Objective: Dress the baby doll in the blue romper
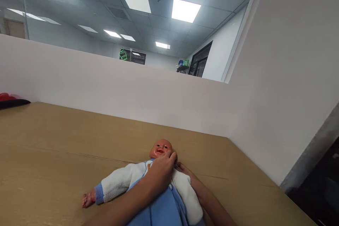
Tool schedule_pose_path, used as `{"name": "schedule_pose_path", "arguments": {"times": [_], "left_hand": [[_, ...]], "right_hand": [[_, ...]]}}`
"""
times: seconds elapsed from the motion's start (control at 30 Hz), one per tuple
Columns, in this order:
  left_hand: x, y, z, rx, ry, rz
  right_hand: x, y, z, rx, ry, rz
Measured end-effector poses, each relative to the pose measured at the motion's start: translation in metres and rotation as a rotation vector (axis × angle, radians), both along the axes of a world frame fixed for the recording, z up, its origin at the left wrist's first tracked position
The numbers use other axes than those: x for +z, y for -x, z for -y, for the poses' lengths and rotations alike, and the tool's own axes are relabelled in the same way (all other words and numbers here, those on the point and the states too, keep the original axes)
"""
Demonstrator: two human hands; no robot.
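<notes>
A baby doll [160, 148] in a white fleece and blue outfit [119, 182] lies on its back on the tan surface [53, 148], its head pointing away from me. My left hand [161, 171] reaches across its chest, with the fingers curled at the collar just under the chin. My right hand [192, 182] lies along the doll's far side by the white sleeve. Its fingers stretch flat toward the doll's shoulder, and their tips are partly hidden behind my left hand. The doll's bare hand [87, 198] sticks out to the left.
White partition walls [106, 88] enclose the surface at the back and right. A red and black object [9, 100] sits at the far left edge. A dark gap [317, 190] opens beyond the right wall.
</notes>
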State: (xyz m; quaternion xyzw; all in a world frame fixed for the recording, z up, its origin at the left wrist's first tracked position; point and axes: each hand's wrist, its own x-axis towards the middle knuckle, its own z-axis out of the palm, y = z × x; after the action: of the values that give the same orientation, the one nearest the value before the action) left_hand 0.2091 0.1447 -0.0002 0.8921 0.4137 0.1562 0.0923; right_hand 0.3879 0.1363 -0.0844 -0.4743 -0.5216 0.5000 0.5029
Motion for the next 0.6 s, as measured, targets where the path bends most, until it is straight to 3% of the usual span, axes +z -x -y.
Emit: {"name": "schedule_pose_path", "arguments": {"times": [0.1, 0.27, 0.47, 0.6], "left_hand": [[0.005, 0.002, 0.004, 0.039, -0.064, -0.082], [0.009, 0.005, 0.005, 0.017, -0.193, -0.188], [0.006, 0.012, 0.002, 0.048, -0.211, -0.165], [0.003, 0.014, 0.003, 0.047, -0.204, -0.090]], "right_hand": [[0.009, -0.003, 0.006, 0.124, 0.081, -0.099], [0.027, -0.009, 0.014, 0.134, 0.058, -0.073], [0.059, -0.022, 0.069, 0.149, 0.006, 0.641], [0.084, -0.035, 0.090, 0.174, 0.043, 0.766]]}}
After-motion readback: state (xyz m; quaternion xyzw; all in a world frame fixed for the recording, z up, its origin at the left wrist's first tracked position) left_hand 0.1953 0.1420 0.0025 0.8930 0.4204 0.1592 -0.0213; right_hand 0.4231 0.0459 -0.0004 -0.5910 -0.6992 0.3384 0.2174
